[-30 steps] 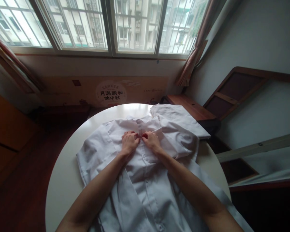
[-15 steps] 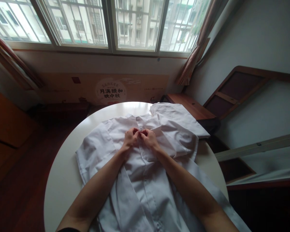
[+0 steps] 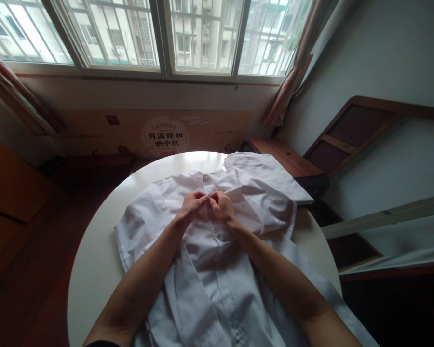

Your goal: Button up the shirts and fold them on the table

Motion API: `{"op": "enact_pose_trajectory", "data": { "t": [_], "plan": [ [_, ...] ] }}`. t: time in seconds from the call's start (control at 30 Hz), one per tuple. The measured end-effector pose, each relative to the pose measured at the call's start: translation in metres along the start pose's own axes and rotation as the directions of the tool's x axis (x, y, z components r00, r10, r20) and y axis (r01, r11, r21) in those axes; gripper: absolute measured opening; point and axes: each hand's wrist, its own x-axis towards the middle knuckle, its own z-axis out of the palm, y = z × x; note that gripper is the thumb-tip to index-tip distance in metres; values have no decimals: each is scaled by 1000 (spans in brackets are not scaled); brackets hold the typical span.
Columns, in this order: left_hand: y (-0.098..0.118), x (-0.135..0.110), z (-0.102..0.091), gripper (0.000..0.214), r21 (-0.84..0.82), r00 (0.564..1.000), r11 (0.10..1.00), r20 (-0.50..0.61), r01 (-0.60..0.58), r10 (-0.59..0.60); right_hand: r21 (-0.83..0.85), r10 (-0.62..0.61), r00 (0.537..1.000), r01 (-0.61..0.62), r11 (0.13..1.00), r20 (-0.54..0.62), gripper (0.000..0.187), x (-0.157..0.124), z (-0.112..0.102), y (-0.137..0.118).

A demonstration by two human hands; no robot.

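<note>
A white button-up shirt [image 3: 202, 262] lies front side up across the table, its collar at the far side and its row of buttons running toward me. My left hand [image 3: 194, 202] pinches the front placket just below the collar. Right beside it, my right hand [image 3: 221, 205] pinches the same strip of cloth, the fingertips of both hands almost touching. Whatever button sits between the fingers is hidden. Lower down the placket, small buttons show along the front.
The shirt rests on a round white table [image 3: 94, 270]. Folded white cloth [image 3: 267, 171] lies at its far right edge. Behind stand a low wooden cabinet [image 3: 285, 156] and a printed board [image 3: 123, 130] under the barred window [image 3: 202, 38]. An orange cabinet [image 3: 7, 193] is at left.
Both hands stay at the same spot on the placket. My left hand has shifted slightly left and its fingers have straightened a little; the right hand's fingers have tilted slightly.
</note>
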Motion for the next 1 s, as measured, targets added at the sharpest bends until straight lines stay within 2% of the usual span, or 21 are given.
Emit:
{"op": "enact_pose_trajectory", "data": {
  "t": [0.1, 0.17, 0.2, 0.27, 0.33, 0.4, 0.47, 0.7, 0.8, 0.9, 1.0],
  "plan": [
    [-4, 3, 2, 12, 132, 976, 971, -55, -201, 210, -30, 35, 999, -35, 999, -12, 12, 1, 0, 0],
    [-6, 4, 4, 12, 165, 963, 956, -79, -244, 259, -35, 55, 998, -56, 998, -12, 12, 1, 0, -1],
    [-7, 4, 5, 14, 131, 967, 965, -92, -226, 239, -33, 65, 998, -65, 997, -9, 13, 1, 0, -2],
    [-8, 3, 7, 17, -12, 986, 992, -107, -127, 125, -33, 80, 997, -80, 996, -2, 13, 1, 0, -4],
    [-9, 2, 8, 22, -161, 996, 987, -90, 2, -17, -53, 92, 996, -92, 994, -4, 13, 1, 0, -7],
    [-9, 1, 9, 26, -228, 994, 971, -73, 65, -83, -79, 107, 994, -108, 991, -11, 14, 2, 1, -9],
    [-11, 1, 10, 26, -210, 995, 977, -86, 35, -54, -93, 129, 992, -130, 987, -17, 14, 2, 2, -10],
    [-20, 6, 10, 22, 15, 968, 985, -181, -172, 172, -32, 199, 980, -200, 979, -21, 15, 4, 3, -11],
    [-23, 7, 10, 20, 51, 962, 979, -181, -197, 203, 25, 254, 967, -254, 967, -6, 14, 5, 4, -11],
    [-24, 5, 12, 18, 62, 955, 976, -205, -207, 215, 45, 296, 954, -294, 955, -40, 14, 4, 8, -10],
    [-24, 3, 15, 18, -32, 962, 984, -217, -173, 163, 100, 312, 946, -304, 947, -82, 14, 5, 15, -5]
  ]
}}
